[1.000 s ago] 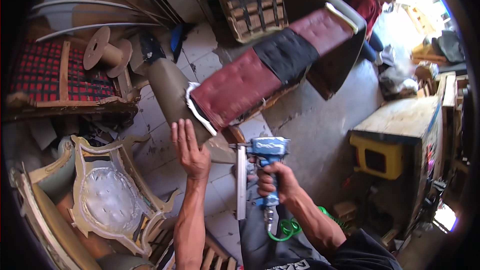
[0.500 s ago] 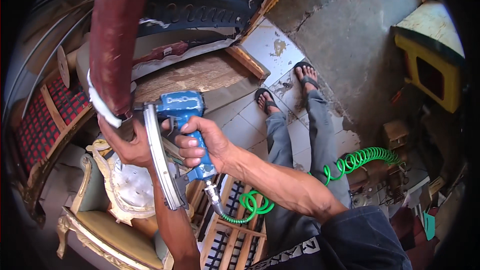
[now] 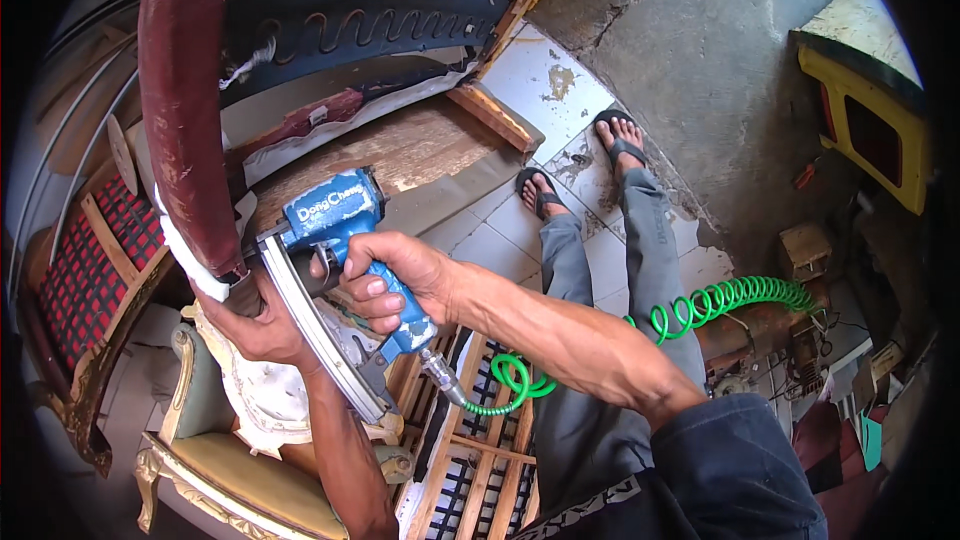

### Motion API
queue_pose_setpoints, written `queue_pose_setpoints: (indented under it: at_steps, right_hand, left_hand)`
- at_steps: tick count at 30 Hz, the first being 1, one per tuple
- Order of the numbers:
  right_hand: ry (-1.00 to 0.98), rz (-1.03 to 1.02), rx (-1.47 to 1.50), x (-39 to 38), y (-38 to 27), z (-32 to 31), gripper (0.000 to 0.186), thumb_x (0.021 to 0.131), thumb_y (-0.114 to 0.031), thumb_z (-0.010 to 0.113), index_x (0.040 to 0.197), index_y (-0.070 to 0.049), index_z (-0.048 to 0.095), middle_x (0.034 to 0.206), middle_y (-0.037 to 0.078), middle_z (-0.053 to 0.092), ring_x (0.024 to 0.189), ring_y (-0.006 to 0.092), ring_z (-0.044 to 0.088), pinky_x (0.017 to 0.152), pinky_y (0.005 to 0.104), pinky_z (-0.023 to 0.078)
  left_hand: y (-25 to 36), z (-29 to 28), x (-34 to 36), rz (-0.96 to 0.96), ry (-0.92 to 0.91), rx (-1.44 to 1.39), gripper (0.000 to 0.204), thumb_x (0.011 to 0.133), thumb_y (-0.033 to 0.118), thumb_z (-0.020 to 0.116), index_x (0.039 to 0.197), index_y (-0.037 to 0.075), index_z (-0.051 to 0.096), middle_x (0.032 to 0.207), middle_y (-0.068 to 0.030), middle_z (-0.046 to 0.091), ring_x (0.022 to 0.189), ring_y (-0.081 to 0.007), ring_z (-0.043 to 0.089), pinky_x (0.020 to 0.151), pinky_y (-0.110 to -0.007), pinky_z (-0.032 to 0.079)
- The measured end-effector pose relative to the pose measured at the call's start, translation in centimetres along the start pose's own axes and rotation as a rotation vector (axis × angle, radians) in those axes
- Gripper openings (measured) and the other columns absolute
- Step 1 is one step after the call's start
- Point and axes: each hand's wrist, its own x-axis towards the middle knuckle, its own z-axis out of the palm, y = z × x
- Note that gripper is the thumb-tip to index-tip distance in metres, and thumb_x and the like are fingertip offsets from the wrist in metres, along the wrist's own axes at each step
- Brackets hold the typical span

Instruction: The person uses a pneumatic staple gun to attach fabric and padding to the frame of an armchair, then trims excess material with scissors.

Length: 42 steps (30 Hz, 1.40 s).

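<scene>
Two hands (image 3: 405,275); one grips blue nailer (image 3: 333,208)

White tile (image 3: 518,88) (chipped and stained) meets grey concrete floor (image 3: 700,90), two sandalled feet (image 3: 625,132) standing on the tile.

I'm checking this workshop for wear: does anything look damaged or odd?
Yes. The white square floor tile at upper centre has a brownish patch breaking its smooth surface. The blue pistol-shaped fastener gun in the right hand has pale scuffs, like chipped paint.

Gold-framed armchair (image 3: 255,475) btm L; red/blk webbed frame (image 3: 85,285) far L; yellow box (image 3: 862,85) upper R.
</scene>
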Motion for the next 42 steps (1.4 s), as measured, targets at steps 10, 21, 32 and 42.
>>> queue_pose_setpoints:
  at_steps: [10,21,32,42]
  right_hand:
    - [0.135,-0.029,-0.065,-0.7,-1.8,-0.5,0.023,0.086,-0.016,0.053,0.108,-0.009,0.059,0.057,-0.006,0.04,0.042,0.0056,0.035,0.041,0.025,0.037]
    - [0.069,0.141,-0.122,1.9,-4.0,0.4,0.026,0.089,-0.016,0.052,0.112,-0.006,0.059,0.058,-0.006,0.041,0.04,0.0049,0.035,0.039,0.0248,0.036]
    - [0.009,0.275,-0.179,3.3,-5.8,0.0,0.021,0.088,-0.015,0.054,0.105,-0.005,0.059,0.057,-0.006,0.041,0.04,0.0048,0.034,0.037,0.0235,0.032]
    - [0.405,-0.056,-0.794,-3.0,-3.7,4.9,0.012,0.083,-0.011,0.059,0.082,0.0,0.063,0.059,0.003,0.052,0.044,0.0125,0.05,0.041,0.0313,0.042]
  left_hand:
    - [1.6,0.1,0.2,0.006,-0.02,0.051,0.062,0.081,-0.002,0.074,0.14,-0.004,0.053,0.134,-0.022,0.06,0.123,-0.0359,0.059,0.104,-0.043,0.045]
    - [0.7,-0.3,-0.1,0.016,-0.036,0.045,0.053,0.09,0.0,0.074,0.137,-0.009,0.051,0.119,-0.0187,0.063,0.101,-0.024,0.063,0.088,-0.037,0.053]
    - [-1.0,-3.3,-0.1,-0.096,-0.333,-0.332,0.069,0.094,0.003,0.059,0.151,-0.013,0.025,0.151,-0.0277,0.039,0.135,-0.0325,0.044,0.114,-0.041,0.032]
    - [-1.2,-3.9,1.2,-0.185,-0.451,-0.53,0.085,0.095,0.042,0.041,0.158,-0.006,0.012,0.163,-0.023,0.017,0.152,-0.0349,0.017,0.122,-0.047,0.011]
